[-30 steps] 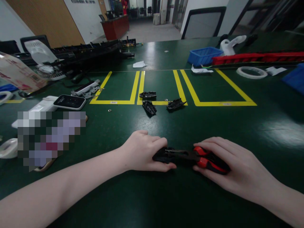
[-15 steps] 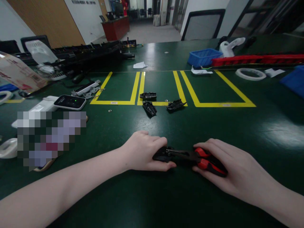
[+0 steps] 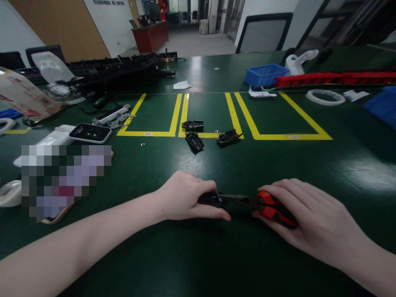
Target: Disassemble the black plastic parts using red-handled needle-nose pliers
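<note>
My left hand (image 3: 188,196) is closed round a small black plastic part (image 3: 213,199), its thumb stretched along the near side. Red-and-black pliers (image 3: 269,205) are gripped by the handles in my right hand (image 3: 306,210). Their long jaws point left and reach the black part's right end; whether they bite on anything there is too small to tell. Beyond my hands lie three similar black plastic pieces: one upper piece (image 3: 192,124), one lower piece (image 3: 194,141) and one to the right (image 3: 229,137). A tiny metal ring (image 3: 216,131) sits among them.
Yellow tape outlines (image 3: 291,136) mark the green table (image 3: 148,255). Left are a phone-like device (image 3: 90,133), a pixelated object (image 3: 68,181) and small metal parts (image 3: 116,123). A blue bin (image 3: 266,75), a red strip (image 3: 337,78) and a tape roll (image 3: 325,97) lie at the back right.
My right hand and the pliers have shifted slightly right and up, and the pliers' jaws look turned. My left hand keeps its hold on the black part, almost unmoved.
</note>
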Demonstrator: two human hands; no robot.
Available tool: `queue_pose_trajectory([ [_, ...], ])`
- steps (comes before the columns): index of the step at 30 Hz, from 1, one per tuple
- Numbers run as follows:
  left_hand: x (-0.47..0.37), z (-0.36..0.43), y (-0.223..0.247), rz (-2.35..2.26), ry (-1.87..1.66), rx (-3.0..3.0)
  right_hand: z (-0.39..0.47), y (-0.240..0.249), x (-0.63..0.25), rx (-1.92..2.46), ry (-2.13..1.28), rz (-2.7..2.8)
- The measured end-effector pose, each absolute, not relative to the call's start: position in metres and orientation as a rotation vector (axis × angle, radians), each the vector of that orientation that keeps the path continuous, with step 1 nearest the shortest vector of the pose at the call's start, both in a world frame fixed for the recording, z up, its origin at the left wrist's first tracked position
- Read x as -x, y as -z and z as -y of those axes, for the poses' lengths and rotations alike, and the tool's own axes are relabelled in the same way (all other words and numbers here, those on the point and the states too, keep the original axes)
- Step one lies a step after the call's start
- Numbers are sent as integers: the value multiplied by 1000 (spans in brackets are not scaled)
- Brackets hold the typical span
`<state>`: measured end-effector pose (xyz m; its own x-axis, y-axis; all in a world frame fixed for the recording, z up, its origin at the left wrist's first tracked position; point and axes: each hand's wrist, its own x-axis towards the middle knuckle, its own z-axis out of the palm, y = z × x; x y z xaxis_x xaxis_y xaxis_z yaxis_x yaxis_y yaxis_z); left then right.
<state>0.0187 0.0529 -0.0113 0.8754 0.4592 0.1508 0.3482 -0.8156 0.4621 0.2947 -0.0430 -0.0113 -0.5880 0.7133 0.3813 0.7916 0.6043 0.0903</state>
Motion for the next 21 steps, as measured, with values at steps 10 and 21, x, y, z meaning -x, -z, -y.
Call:
queue_pose_trajectory([
  [10, -20, -51, 13, -546, -374, -2718, 41, 18, -297, 1269, 138, 2433],
  [21, -20, -50, 12, -551, -431, -2716, 42, 16, -297, 1302, -85, 2364],
])
